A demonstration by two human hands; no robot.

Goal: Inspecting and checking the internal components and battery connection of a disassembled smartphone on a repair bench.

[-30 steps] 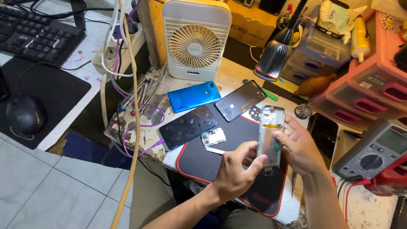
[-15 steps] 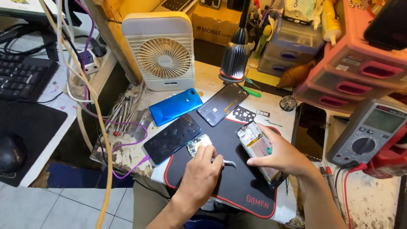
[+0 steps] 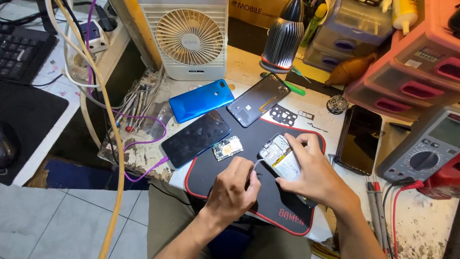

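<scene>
Lying dark on the bench: a black phone screen [image 3: 196, 138] left of the mat, another black screen [image 3: 359, 138] at right. Standing behind the fan, a brown cardboard box [image 3: 254, 10]. Showing grey, a multimeter display [image 3: 447, 131].

This is a phone repair workshop: opened black phones [image 3: 258, 99] lie on a worn tabletop [image 3: 143, 156], beside a grey multimeter [image 3: 424, 146] and metal screwdrivers [image 3: 132, 108].
</scene>
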